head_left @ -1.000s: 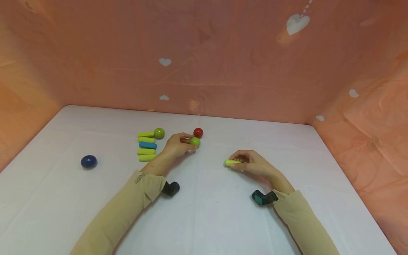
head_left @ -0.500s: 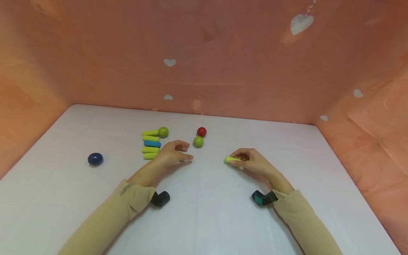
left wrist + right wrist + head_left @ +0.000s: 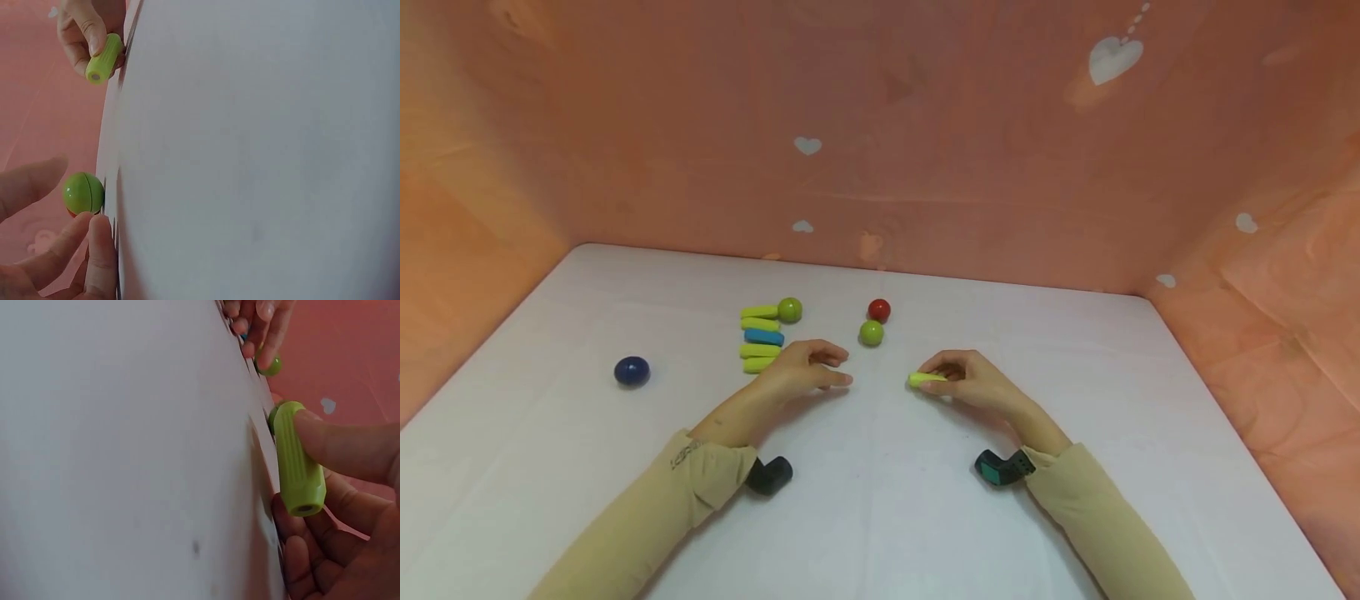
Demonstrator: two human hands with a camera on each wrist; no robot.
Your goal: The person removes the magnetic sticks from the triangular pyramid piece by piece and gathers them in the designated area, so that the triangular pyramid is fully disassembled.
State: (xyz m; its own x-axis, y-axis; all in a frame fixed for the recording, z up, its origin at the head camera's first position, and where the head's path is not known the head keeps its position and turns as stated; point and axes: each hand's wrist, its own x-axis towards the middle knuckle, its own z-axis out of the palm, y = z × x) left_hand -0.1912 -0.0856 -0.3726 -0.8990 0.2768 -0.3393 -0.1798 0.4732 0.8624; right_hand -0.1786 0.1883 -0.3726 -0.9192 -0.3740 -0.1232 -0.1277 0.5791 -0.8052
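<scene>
My right hand (image 3: 973, 379) pinches a yellow-green ridged rod (image 3: 922, 379) between thumb and fingers, just above the white table. In the right wrist view the rod (image 3: 297, 462) shows a small dark round spot in its near end. My left hand (image 3: 801, 369) holds nothing; its fingers and thumb are spread apart, pointing right. Ahead of its fingertips sits a green ball (image 3: 871, 333), with a red ball (image 3: 880, 311) right behind it. The left wrist view shows a seam line around the green ball (image 3: 81, 192), which hides most of the red one.
Left of centre, several yellow-green rods (image 3: 760, 351) and a blue rod (image 3: 764, 337) lie in a column, partly behind my left hand. A second green ball (image 3: 790, 310) sits at the top rod's end. A dark blue ball (image 3: 632, 371) rests farther left. Orange cloth (image 3: 970, 167) surrounds the table.
My left hand has let go of the green ball beside the red one and drawn back to the left. My right hand, still holding the rod, has shifted slightly left.
</scene>
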